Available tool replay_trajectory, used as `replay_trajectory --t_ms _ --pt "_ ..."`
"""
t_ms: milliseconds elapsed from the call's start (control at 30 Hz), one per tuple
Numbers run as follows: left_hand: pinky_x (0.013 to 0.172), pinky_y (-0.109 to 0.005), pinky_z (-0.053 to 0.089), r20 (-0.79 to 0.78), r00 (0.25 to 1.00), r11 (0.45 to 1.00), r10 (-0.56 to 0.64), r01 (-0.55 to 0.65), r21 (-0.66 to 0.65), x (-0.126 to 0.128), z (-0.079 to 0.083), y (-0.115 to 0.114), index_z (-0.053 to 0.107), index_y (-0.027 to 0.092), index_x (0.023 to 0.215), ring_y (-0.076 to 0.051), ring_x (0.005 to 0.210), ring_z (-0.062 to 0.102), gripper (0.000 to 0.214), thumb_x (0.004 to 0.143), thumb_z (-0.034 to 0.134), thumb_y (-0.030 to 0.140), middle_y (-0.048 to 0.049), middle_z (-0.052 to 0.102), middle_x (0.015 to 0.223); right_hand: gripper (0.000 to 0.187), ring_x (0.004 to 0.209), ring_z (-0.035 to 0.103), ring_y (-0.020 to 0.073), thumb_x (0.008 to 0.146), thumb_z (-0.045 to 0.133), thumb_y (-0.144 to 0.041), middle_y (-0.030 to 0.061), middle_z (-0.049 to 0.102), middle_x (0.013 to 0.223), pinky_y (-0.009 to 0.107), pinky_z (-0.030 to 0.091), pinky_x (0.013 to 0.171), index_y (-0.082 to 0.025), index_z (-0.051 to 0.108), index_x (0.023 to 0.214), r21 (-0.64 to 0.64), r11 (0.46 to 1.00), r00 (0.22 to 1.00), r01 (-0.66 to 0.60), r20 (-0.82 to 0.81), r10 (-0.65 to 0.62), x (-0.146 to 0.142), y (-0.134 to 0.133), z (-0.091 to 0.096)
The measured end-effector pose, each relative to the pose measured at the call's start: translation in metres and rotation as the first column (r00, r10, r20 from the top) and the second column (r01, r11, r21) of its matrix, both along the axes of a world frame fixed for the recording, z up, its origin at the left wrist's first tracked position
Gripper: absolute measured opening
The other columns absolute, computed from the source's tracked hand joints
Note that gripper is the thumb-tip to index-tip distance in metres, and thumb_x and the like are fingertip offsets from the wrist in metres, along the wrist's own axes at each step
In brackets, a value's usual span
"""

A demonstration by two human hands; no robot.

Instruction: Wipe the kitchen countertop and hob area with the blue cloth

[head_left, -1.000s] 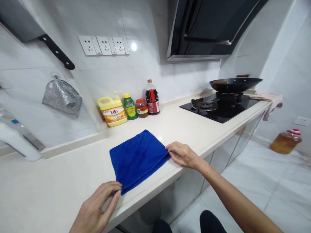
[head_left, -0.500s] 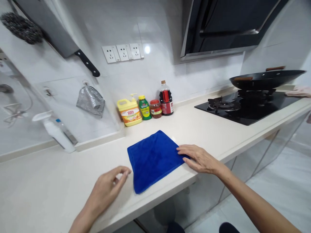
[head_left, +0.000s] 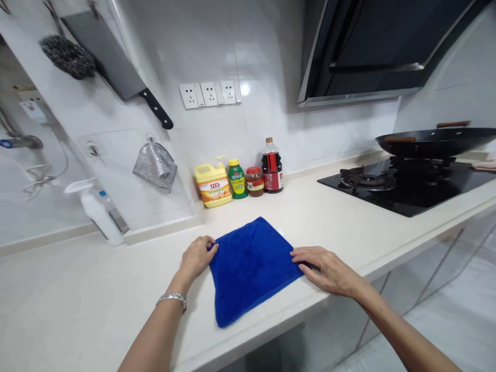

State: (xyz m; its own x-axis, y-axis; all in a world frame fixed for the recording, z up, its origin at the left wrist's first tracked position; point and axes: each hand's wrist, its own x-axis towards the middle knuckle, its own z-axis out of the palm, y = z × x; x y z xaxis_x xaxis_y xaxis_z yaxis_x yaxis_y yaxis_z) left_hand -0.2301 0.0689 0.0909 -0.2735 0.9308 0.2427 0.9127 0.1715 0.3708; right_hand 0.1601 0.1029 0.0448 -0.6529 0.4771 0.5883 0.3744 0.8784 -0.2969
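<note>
A blue cloth (head_left: 251,271) lies flat on the pale countertop (head_left: 116,299), its lower edge near the counter's front. At the cloth's far left corner is my left hand (head_left: 197,257), with thumb and fingertips closed on that corner. A silver bracelet (head_left: 172,298) sits on the left wrist. My right hand (head_left: 325,268) rests at the cloth's right corner. Its fingers are stretched out over the corner, with the thumb a little apart and touching the blue edge.
Along the wall stand a yellow detergent jug (head_left: 213,186), a green bottle (head_left: 237,181), a red-lidded jar (head_left: 254,182) and a dark sauce bottle (head_left: 273,170). Right of them are a gas hob (head_left: 406,199) and a wok (head_left: 437,142). A cleaver (head_left: 112,57) hangs left; a white spray bottle (head_left: 98,214) stands below.
My left hand has moved away from me, from beside the cloth's left edge to its far left corner, and closed on it. The right hand stays at the right corner. The view has shifted slightly.
</note>
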Motion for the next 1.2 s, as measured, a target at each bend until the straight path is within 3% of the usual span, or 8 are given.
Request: replay_trajectory --t_ms 267,367,567,667,833,1067,1200 --pt "0.078 -0.033 0.049 0.232 0.97 0.995 -0.074 0.055 0.087 -0.017 -0.007 0.004 0.067 0.024 0.09 -0.022 0.083 0.066 0.034 0.074 0.058 0.053 -0.0031 0.072 0.087 0.026 0.121 0.063 0.0203 0.096 0.052 -0.023 0.0035 0.071 0.124 0.038 0.053 0.104 -0.026 0.068 0.118 -0.004 1.0 1.0 0.003 -0.008 -0.003 0.002 0.003 -0.004" --pt "0.076 -0.031 0.049 0.301 0.951 0.99 -0.066 0.025 0.141 -0.019 -0.005 0.005 0.067 0.023 0.091 -0.02 0.081 0.066 0.037 0.072 0.061 0.055 -0.0022 0.071 0.084 0.027 0.122 0.063 0.0202 0.097 0.053 -0.023 0.0035 0.07 0.126 0.038 0.053 0.105 -0.026 0.067 0.119 -0.001 1.0 1.0 0.001 -0.001 -0.001 0.003 0.005 -0.008" --pt "0.052 -0.027 0.048 0.433 0.902 0.983 0.006 -0.084 0.161 -0.019 -0.009 0.008 0.065 0.02 0.097 -0.013 0.051 0.057 0.044 0.074 0.057 0.056 -0.001 0.066 0.079 0.027 0.121 0.063 0.0209 0.097 0.052 -0.023 0.0034 0.07 0.126 0.04 0.054 0.104 -0.027 0.067 0.119 -0.007 1.0 1.0 -0.005 0.01 0.005 0.004 0.005 -0.008" --pt "0.058 -0.03 0.051 0.409 0.911 0.978 0.047 -0.125 0.167 -0.018 -0.013 0.009 0.068 0.019 0.096 -0.014 0.054 0.058 0.038 0.073 0.059 0.049 -0.0028 0.068 0.084 0.028 0.119 0.065 0.0227 0.095 0.054 -0.023 0.0035 0.071 0.125 0.041 0.056 0.102 -0.028 0.068 0.119 -0.003 1.0 1.0 -0.008 -0.009 0.008 0.004 0.005 -0.007" --pt "0.084 -0.032 0.052 0.324 0.943 0.975 0.071 -0.135 0.179 -0.019 -0.008 0.008 0.072 0.022 0.092 -0.02 0.082 0.067 0.026 0.073 0.063 0.037 -0.0031 0.073 0.09 0.028 0.118 0.065 0.0231 0.095 0.054 -0.024 0.0039 0.071 0.124 0.042 0.056 0.102 -0.028 0.069 0.118 -0.006 1.0 1.0 -0.006 -0.013 0.006 0.005 0.007 -0.009" --pt "0.085 -0.034 0.053 0.234 0.97 0.984 0.071 -0.107 0.146 -0.026 -0.004 0.004 0.073 0.021 0.097 -0.022 0.084 0.068 0.027 0.077 0.062 0.035 -0.0043 0.074 0.088 0.027 0.118 0.065 0.023 0.096 0.054 -0.024 0.0032 0.071 0.124 0.042 0.056 0.102 -0.028 0.07 0.117 -0.011 1.0 1.0 0.001 -0.019 -0.001 0.004 0.006 -0.009" --pt "0.101 -0.039 0.048 0.133 0.991 0.97 -0.003 -0.03 0.241 -0.017 0.001 -0.002 0.069 0.02 0.111 -0.025 0.102 0.065 0.034 0.084 0.053 0.034 -0.0086 0.07 0.116 0.027 0.117 0.066 0.023 0.095 0.055 -0.024 0.0038 0.071 0.123 0.042 0.056 0.102 -0.027 0.07 0.117 -0.006 1.0 1.0 -0.002 -0.025 0.002 0.005 0.008 -0.01"
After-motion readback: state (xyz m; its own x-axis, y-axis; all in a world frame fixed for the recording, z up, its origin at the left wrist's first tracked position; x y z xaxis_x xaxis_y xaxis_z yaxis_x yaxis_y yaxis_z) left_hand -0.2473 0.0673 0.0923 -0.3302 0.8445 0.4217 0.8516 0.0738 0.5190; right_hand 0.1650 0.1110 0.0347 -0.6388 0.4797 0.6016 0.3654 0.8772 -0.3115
